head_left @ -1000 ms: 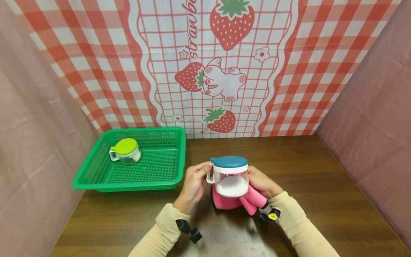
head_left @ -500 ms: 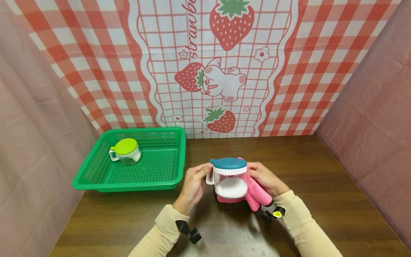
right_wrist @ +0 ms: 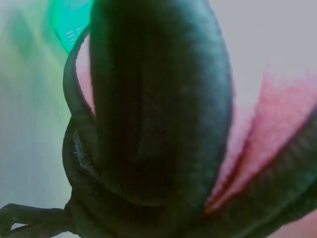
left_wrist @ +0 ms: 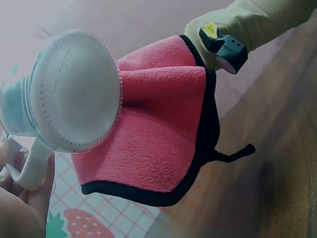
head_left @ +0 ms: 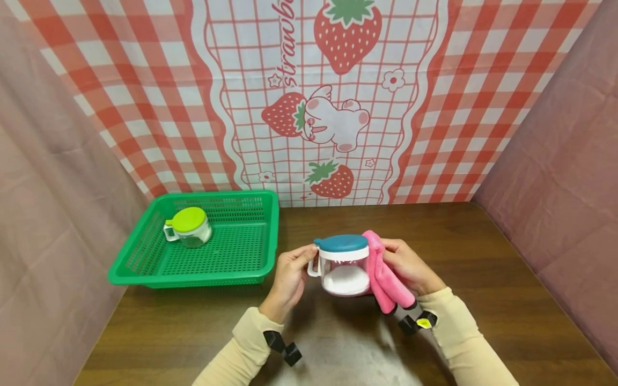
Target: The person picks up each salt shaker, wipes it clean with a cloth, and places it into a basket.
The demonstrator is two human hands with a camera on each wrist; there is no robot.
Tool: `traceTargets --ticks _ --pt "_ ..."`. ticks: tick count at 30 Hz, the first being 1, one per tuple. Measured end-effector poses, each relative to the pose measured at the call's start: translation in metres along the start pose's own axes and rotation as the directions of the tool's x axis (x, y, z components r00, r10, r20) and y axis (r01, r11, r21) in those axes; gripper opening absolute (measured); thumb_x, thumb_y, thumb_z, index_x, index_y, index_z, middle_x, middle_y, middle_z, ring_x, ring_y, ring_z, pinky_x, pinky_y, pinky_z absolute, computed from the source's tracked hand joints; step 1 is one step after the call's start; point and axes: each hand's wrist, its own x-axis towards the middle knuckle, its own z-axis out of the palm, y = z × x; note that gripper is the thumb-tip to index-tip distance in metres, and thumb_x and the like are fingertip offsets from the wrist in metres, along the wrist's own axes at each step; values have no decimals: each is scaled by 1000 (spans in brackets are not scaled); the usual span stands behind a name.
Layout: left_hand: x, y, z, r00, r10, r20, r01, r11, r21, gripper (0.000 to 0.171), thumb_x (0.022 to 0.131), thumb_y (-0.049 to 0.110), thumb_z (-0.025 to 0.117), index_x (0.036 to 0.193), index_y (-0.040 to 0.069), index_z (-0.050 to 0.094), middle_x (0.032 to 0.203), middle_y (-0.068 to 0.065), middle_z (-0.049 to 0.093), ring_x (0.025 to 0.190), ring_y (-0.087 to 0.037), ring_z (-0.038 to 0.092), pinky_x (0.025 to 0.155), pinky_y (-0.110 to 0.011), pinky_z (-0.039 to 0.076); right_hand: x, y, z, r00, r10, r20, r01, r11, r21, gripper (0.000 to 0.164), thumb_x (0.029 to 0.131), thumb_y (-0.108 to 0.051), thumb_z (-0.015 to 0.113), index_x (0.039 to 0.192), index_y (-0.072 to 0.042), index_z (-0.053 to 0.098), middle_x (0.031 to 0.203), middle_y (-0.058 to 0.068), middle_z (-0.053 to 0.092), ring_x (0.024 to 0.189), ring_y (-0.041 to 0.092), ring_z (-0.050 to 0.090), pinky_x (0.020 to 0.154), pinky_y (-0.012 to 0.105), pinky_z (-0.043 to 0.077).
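Note:
A clear jar (head_left: 345, 276) with a blue lid (head_left: 343, 243) and a white handle is held above the table, in the middle of the head view. My left hand (head_left: 291, 274) pinches its handle between thumb and fingers. My right hand (head_left: 410, 268) holds a pink cloth (head_left: 390, 281) with black edging against the jar's right side. In the left wrist view, the jar's white base (left_wrist: 77, 94) faces the camera, and the cloth (left_wrist: 148, 139) spreads beside it with a black loop hanging off. Black edging fills most of the right wrist view, hiding the right fingers there.
At the left on the brown wooden table (head_left: 434, 230) stands a green plastic basket (head_left: 193, 282). Inside it sits a similar jar (head_left: 191, 236) with a lime-green lid. A strawberry-print curtain (head_left: 333, 107) hangs behind, with plain pink drapes on both sides.
My right hand and the cloth have moved right and slightly up, from behind and beneath the jar to its right side. The jar has shifted slightly left; my left hand keeps its grip.

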Motion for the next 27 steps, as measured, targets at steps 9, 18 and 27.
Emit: traceTargets --ticks 9,18,27 --pt "2 0 0 999 37 -25 -36 997 64 34 93 -4 55 118 -27 53 82 6 73 77 -7 65 71 -23 55 -5 -1 -4 998 -44 -37 39 993 -107 37 98 -6 53 101 -37 73 96 -15 70 89 1 61 78 15 52" --pt "2 1 -2 999 40 -5 -40 996 75 32 93 -4 56 116 -26 55 79 6 73 75 -9 65 68 -22 55 -8 -4 -15 996 -64 -65 60 996 -64 35 99 -4 50 97 -30 74 88 -13 69 81 1 61 68 16 52" --pt "0 0 0 1000 24 -10 -23 996 92 33 93 -4 55 116 -27 54 77 7 72 72 -7 64 67 -21 55 -7 -9 -13 997 -42 -64 35 992 -117 31 99 -10 54 103 -33 73 95 -14 71 87 2 63 73 17 54"
